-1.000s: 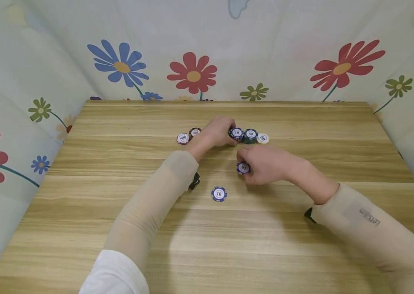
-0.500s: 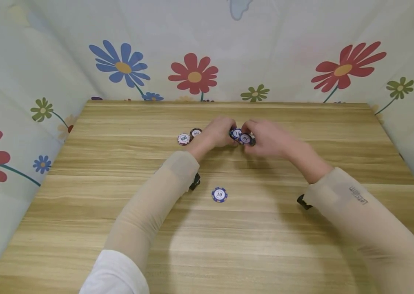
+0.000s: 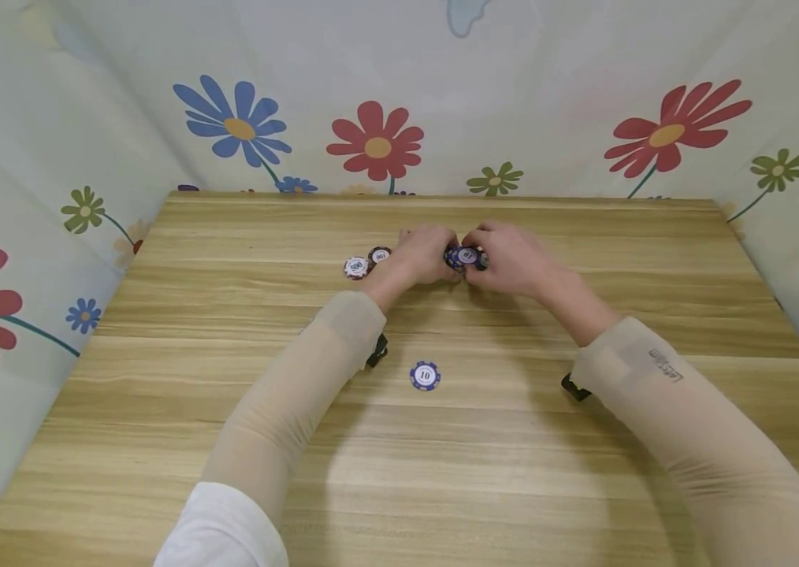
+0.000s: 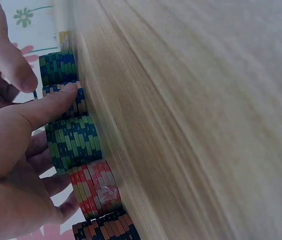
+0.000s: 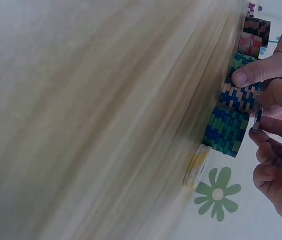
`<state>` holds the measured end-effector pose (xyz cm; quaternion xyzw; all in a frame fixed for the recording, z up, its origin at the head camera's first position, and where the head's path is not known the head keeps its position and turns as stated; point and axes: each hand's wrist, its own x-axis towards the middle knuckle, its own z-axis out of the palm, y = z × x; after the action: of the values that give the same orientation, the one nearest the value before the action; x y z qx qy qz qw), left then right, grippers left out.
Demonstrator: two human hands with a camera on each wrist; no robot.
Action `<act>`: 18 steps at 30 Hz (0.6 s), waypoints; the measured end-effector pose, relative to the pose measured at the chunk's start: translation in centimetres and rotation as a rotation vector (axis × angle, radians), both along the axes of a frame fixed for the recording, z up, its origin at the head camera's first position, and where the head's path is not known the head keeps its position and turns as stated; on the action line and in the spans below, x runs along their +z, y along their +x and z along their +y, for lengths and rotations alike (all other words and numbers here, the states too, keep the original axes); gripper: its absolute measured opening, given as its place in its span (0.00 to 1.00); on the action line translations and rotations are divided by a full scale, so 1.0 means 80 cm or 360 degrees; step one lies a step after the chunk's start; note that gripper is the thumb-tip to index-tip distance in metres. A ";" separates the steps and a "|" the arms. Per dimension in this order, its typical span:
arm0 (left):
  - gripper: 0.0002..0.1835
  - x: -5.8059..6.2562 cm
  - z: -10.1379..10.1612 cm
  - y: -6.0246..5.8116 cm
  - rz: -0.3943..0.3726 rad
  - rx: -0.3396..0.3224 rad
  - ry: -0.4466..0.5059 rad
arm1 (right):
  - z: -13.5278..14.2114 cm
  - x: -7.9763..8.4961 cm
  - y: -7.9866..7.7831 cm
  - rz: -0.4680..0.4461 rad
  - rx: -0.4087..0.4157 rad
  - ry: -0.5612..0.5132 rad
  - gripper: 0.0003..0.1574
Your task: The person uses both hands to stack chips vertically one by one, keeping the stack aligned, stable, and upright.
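My left hand (image 3: pixel 429 253) holds the sides of a stack of blue poker chips (image 5: pixel 238 97), its thumb laid along the front edge. Over that stack my right hand (image 3: pixel 516 258) pinches a single blue poker chip (image 3: pixel 468 256) marked 10. In the right wrist view this chip is tilted edge-on near the stack's top, and I cannot tell whether they touch. A dark green stack (image 5: pixel 225 131) stands just right of the blue one. On its left are a green-and-blue stack (image 4: pixel 74 144) and a red stack (image 4: pixel 96 190), both hidden by my left hand in the head view.
Another blue 10 chip (image 3: pixel 425 376) lies flat on the wooden table (image 3: pixel 484 472), nearer to me. At the row's left end are a black-and-orange stack (image 4: pixel 108 227) and a stack topped by a 500 chip (image 3: pixel 355 268). A low yellow stack (image 5: pixel 197 166) ends the right.
My right hand has carried the blue chip forward from the table's middle to above the blue stack, then slightly left. My left hand has stayed at the stack.
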<state>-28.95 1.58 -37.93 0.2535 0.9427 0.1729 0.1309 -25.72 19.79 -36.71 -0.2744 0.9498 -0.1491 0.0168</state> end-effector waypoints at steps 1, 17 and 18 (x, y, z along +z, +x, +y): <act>0.22 -0.001 0.000 0.000 0.0003 0.0000 -0.0003 | -0.001 -0.001 0.000 0.0005 0.0003 0.0001 0.26; 0.22 0.002 0.000 0.000 -0.0013 0.0015 -0.0018 | -0.006 -0.009 -0.002 0.0031 0.0036 -0.0048 0.25; 0.22 0.002 0.000 0.000 -0.0007 0.0013 -0.0016 | -0.006 -0.010 -0.002 0.0048 0.0047 -0.0052 0.25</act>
<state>-28.93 1.59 -37.80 0.2487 0.9443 0.1693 0.1337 -25.91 19.35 -37.55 -0.2908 0.9433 -0.1603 0.0002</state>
